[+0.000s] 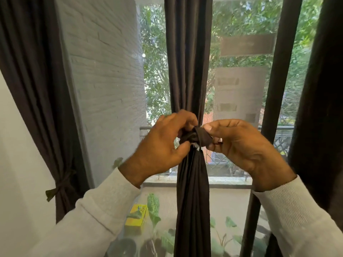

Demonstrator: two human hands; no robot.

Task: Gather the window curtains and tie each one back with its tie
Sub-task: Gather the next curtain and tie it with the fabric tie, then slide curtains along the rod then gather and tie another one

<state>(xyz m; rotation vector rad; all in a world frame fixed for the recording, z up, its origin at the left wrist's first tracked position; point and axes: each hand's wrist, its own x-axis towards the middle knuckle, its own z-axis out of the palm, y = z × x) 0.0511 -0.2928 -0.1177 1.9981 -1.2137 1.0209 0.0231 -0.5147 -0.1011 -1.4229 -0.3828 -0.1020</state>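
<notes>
Tie point(199, 136) knotted round middle curtain point(193, 191), pinched between both hands' fingers point(209, 127).

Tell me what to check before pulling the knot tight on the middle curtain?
1. Middle curtain gathered into one bunch: ok.
2. Tie wrapped around it: ok.
3. Left hand pinching the knot: ok.
4. Right hand pinching the tie's end: ok.
5. Knot fully tight: cannot tell.
6. Left curtain already tied back: ok.
</notes>
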